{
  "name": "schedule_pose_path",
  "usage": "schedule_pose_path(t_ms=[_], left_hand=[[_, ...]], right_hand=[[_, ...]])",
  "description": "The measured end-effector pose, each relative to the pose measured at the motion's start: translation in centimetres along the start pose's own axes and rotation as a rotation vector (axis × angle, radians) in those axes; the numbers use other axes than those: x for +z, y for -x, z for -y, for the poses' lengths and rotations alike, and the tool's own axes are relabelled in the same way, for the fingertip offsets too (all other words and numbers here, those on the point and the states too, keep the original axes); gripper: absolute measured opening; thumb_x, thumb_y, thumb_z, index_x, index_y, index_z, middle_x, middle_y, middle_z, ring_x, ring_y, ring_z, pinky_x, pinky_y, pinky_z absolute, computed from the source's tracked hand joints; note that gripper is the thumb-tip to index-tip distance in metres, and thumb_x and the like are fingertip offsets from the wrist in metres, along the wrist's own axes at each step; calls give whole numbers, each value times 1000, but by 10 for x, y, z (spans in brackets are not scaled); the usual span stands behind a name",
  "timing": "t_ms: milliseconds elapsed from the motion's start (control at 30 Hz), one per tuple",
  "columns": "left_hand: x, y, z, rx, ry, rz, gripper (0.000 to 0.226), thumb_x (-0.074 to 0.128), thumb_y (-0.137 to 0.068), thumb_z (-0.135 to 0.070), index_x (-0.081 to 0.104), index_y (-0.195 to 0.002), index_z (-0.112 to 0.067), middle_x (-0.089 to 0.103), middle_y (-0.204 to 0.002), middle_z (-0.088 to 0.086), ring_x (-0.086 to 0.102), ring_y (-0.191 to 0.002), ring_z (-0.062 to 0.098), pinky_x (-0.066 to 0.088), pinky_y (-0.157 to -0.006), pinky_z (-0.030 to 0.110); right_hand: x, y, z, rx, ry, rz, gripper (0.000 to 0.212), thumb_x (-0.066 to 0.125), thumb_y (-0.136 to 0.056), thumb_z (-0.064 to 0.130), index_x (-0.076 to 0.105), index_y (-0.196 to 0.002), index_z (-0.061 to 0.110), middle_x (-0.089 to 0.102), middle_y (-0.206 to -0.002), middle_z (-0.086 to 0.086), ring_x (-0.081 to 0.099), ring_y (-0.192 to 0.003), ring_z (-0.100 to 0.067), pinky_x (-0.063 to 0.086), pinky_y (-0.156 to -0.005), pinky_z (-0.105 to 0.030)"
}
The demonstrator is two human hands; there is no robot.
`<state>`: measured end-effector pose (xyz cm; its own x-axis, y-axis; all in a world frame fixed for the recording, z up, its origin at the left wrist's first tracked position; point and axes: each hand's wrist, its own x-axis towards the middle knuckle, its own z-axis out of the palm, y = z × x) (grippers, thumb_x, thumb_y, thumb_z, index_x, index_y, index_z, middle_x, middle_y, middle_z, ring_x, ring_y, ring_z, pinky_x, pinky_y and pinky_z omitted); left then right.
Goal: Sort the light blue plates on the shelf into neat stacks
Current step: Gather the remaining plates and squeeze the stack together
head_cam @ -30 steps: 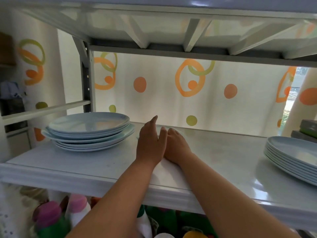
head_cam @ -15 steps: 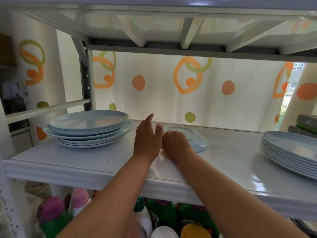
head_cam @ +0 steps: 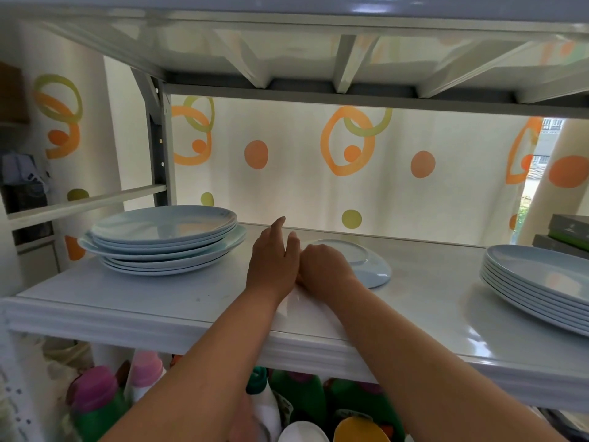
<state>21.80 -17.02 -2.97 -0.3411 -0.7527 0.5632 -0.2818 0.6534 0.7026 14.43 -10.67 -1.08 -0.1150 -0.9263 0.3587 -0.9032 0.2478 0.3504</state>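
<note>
Nearest to the camera, under the shelf (head_cam: 127,314), stand several bottles (head_cam: 95,400) with pink, green and yellow caps; their labels are too blurred to read. Both forearms pass over the front edge of the shelf, near its middle. The left hand (head_cam: 274,260) is open, its fingers straight and close together and pointing to the back edge, and it touches the right hand at the side; I think it waits there to steady or guide the plate. The right hand (head_cam: 325,267) is curled, knuckles up, at the near rim of a single plate (head_cam: 373,266). Its fingertips are hidden, so I can only judge that it grips this rim. This light blue plate lies alone in the middle of the shelf and seems to be upside down, because a foot ring shows on top; probably it must be turned and moved to one of the stacks. Toward the left edge stands the left stack (head_cam: 165,240), where narrower plates sit on wider ones and the rims do not line up, so this one is not yet neat. At the right edge the right stack (head_cam: 538,282) is even, all rims together, partly cut by the frame. Behind it are flat boxes (head_cam: 567,232), grey and green, with no writing that I can read. Behind the back edge hangs a curtain (head_cam: 302,173) with orange and green rings and dots.
</note>
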Motion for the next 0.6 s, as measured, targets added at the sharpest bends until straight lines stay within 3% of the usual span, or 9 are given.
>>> schedule_pose_path(t_ms=[167,300,400,467,500,533,600], left_hand=[[-1,1,0,-13,6,-24,45,34,-96,-31,32,-140,-20,42,-144,9,38,-131,26,29,-108,38],[-1,0,-1,0,8,-51,45,35,-96,-31,33,-140,-19,42,-144,9,38,-131,25,30,-108,38],[-1,0,-1,46,29,-52,44,32,-97,-31,33,-140,-19,40,-146,6,36,-133,21,27,-109,32],[-1,1,-2,91,47,-41,43,31,-97,-31,34,-139,-20,40,-146,4,36,-134,19,25,-110,31],[0,2,-3,106,62,-37,43,32,-97,-31,35,-139,-20,40,-146,3,36,-133,18,25,-109,29],[0,3,-4,110,80,-31,43,32,-97,-31,35,-139,-21,41,-145,3,37,-133,18,25,-108,27],[2,4,-7,99,114,-7,43,33,-97,-33,35,-139,-23,40,-146,1,37,-133,17,25,-108,27]], right_hand=[[6,0,1,1,47,-12,27,33,-96,1,52,-116,-1,64,-109,-17,65,-99,-37,53,-79,-41],[6,1,5,3,180,-32,39,32,-98,0,36,-137,-3,52,-129,-29,64,-99,-42,55,-82,-47],[3,3,1,153,316,-149,50,52,-92,10,40,-140,8,52,-132,-32,71,-80,-42,60,-66,-40],[7,4,-11,202,274,-139,50,47,-91,-2,36,-140,-1,48,-132,-37,70,-88,-41,58,-70,-38],[4,9,-17,214,258,-166,46,51,-86,-5,44,-132,-6,56,-123,-38,72,-86,-38,58,-68,-36],[-4,16,-23,242,233,-196,38,64,-76,-2,60,-114,-5,69,-100,-31,73,-72,-31,58,-58,-31],[-17,31,-42,310,190,-290,27,78,-51,0,68,-75,7,66,-57,-8,64,-41,-19,45,-35,-22]])
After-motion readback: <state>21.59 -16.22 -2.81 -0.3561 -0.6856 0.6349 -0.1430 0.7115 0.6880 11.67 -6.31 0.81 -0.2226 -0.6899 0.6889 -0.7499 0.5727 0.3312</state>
